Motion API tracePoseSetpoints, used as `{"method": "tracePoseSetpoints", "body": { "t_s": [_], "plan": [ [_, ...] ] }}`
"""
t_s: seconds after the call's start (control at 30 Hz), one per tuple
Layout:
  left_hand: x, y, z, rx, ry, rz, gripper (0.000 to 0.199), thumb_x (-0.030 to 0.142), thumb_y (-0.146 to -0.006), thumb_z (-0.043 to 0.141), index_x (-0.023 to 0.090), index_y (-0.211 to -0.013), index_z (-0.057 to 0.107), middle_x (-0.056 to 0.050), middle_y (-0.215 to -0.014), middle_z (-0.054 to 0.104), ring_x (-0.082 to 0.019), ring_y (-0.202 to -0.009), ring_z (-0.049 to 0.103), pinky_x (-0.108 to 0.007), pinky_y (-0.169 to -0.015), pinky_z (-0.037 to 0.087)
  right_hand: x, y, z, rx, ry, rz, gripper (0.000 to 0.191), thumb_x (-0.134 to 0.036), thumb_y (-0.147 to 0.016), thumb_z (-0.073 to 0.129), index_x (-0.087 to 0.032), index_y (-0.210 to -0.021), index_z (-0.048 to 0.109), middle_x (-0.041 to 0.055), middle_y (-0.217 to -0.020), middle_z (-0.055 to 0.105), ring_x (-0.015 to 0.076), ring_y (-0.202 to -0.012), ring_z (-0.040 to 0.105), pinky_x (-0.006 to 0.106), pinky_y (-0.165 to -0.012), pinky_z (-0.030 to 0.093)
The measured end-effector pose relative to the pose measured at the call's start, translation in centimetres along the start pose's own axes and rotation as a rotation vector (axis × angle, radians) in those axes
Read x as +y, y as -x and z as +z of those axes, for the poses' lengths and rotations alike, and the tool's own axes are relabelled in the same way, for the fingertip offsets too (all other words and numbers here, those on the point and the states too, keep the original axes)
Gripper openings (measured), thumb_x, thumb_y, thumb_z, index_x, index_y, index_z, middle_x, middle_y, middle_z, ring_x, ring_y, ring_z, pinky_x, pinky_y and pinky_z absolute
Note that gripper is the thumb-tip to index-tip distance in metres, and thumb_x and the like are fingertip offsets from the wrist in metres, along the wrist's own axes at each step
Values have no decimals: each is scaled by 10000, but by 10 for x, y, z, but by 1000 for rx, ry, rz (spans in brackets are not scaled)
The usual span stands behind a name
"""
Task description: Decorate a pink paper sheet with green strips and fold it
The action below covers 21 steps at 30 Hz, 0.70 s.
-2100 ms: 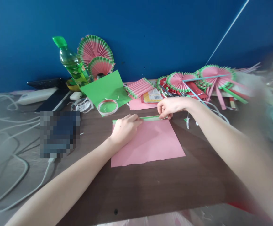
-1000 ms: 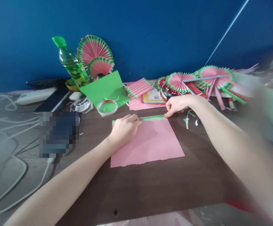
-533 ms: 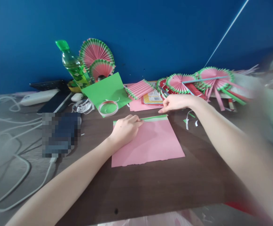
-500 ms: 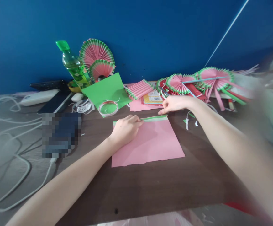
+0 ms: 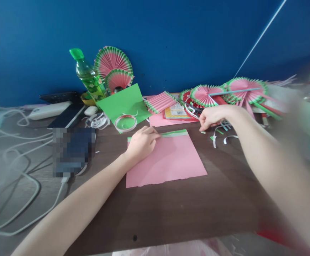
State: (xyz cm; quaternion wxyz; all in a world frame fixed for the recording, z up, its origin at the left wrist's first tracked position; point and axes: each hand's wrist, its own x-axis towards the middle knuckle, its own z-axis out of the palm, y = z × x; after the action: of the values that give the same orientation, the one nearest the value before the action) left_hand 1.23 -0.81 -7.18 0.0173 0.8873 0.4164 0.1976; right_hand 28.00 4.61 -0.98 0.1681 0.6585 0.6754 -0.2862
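Pressing the left hand point(image 5: 141, 143) onto the upper left part of a pink paper sheet point(image 5: 168, 161), with fingers curled inward; not showing from this angle whether pinching anything beneath. Having that sheet lying flat on the dark wooden surface point(image 5: 171, 213), with its ragged edge facing the body and a green paper strip point(image 5: 175, 133) running along the far edge, partly covered by the left hand. Holding the right hand point(image 5: 212, 115) just beyond the sheet's far right corner, apart from it, with the index finger pointing down and the other fingers folding under; bringing the fingertips right beside a tiny pale green scrap point(image 5: 203, 132), without revealing whether gripping or merely touching it.

Having white and green paper trimmings point(image 5: 215, 141) lying just below the right wrist. Facing a green paper sheet point(image 5: 124, 101) beyond the left hand, with a tape roll point(image 5: 125, 130) resting on its near edge, and a pleated pink paper point(image 5: 160, 102) lying farther back. Seeing green-rimmed pleated fans point(image 5: 208, 95) heaped at the back right, with another large fan point(image 5: 113, 58) standing beside a green-capped bottle point(image 5: 89, 80) at the back left.
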Motion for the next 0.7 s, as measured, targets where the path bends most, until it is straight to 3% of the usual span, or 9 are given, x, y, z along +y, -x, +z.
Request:
{"method": "tracePoseSetpoints", "body": {
  "t_s": [0.13,0.23,0.3,0.4,0.47,0.57,0.7],
  "plan": [
    [-12,-10,-3,-37,288,-37,496,-11,-681,323,194,-979,663,-33,-1052,618,-156,-990,541,-318,-926,412,0,3,-5,12,-69,-41,81,-215,-672,617,-176,-601,623,-35,-394,432,77,-382,367,241,-447,302],
    [-21,-18,-15,23,434,-217,506,-17,-665,296,160,-981,650,-44,-1038,633,-138,-975,568,-281,-902,426,-12,7,-6,110,-70,-105,90,-233,-714,557,-185,-699,632,-31,-433,448,86,-398,386,242,-451,313],
    [-27,-22,-26,-9,372,-313,406,35,-701,343,155,-928,657,-40,-955,660,-148,-891,595,-275,-838,450,-23,10,-4,176,-41,-145,135,-276,-743,524,-185,-749,624,-18,-488,471,94,-432,416,241,-457,317],
    [-36,-25,-39,-178,168,-271,222,173,-733,478,179,-871,652,-25,-885,664,-161,-810,599,-272,-767,452,-36,12,3,189,24,-229,218,-383,-739,538,-201,-840,601,-3,-634,527,99,-499,451,237,-473,318],
    [-40,-25,-42,-293,73,-216,204,235,-701,557,178,-883,631,-31,-871,650,-165,-780,592,-265,-711,446,-42,9,9,158,74,-269,282,-415,-693,591,-208,-883,566,-9,-689,527,93,-516,438,233,-476,304],
    [-44,-24,-40,-406,27,-185,216,250,-663,600,169,-863,600,-34,-841,630,-160,-740,581,-246,-629,425,-46,3,16,109,125,-274,288,-387,-662,628,-198,-849,517,-30,-654,485,85,-507,394,233,-472,273],
    [-46,-22,-36,-441,97,-241,171,237,-656,583,188,-820,574,2,-750,613,-130,-639,558,-221,-548,393,-45,-1,19,55,108,-277,200,-337,-673,621,-203,-732,486,-56,-570,421,77,-473,339,239,-470,239]
  ]
}}
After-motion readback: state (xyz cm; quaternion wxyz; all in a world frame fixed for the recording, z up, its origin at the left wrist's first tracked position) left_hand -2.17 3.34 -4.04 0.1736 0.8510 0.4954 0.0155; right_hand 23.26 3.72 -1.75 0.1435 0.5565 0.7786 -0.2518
